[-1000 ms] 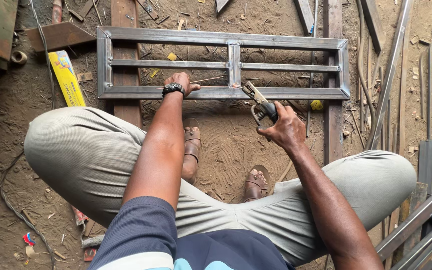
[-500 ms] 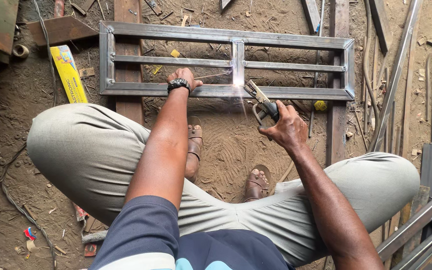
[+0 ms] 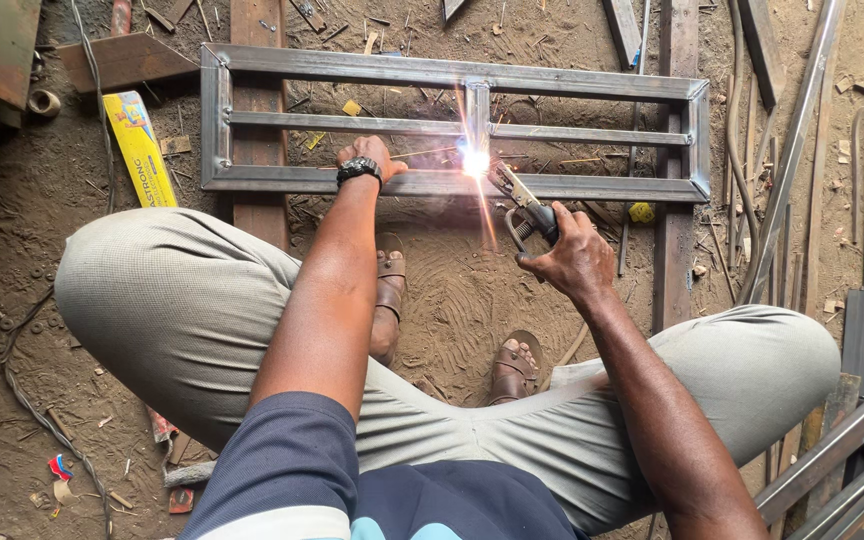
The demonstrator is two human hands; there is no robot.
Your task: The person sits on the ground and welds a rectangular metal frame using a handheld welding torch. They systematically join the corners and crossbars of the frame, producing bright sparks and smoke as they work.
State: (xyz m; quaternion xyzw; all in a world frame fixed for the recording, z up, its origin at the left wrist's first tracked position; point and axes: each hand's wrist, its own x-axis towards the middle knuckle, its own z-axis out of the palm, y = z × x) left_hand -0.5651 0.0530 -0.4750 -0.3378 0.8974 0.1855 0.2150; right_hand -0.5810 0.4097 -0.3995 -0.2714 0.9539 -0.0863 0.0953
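**sparky_dan:** Down at the bottom of the view it's just the squatting person's khaki knees and two sandalled feet [image 3: 389, 290] on the dirt floor [image 3: 452, 300]. Right hand [image 3: 574, 262] is closed tight around a welding electrode holder [image 3: 529, 212], rod tip on the bright arc [image 3: 475, 163]. Left hand [image 3: 370, 158], wristwatch on it, lies flat and pressed on the near rail of the rectangular steel frame [image 3: 592, 188], pinning it down.

**rusty_mig:** So I'd call that mid-weld, at the joint where the short upright bar [image 3: 478, 105] meets the near rail?

**sparky_dan:** Looks that way to me. The frame lies flat on the floor across two wooden planks [image 3: 255, 215], just beyond the feet. My guess is the next bit needs a steady rod and the left hand holding firm so the frame doesn't shift.

**rusty_mig:** Can you see the bead?

**sparky_dan:** Nope, glare washes out the joint and the rod. Left fingers are mostly hidden behind the wrist. Further out, a yellow packet [image 3: 140, 148] sits left of the frame, and loose steel bars [image 3: 857, 200] on the right run out of shot.
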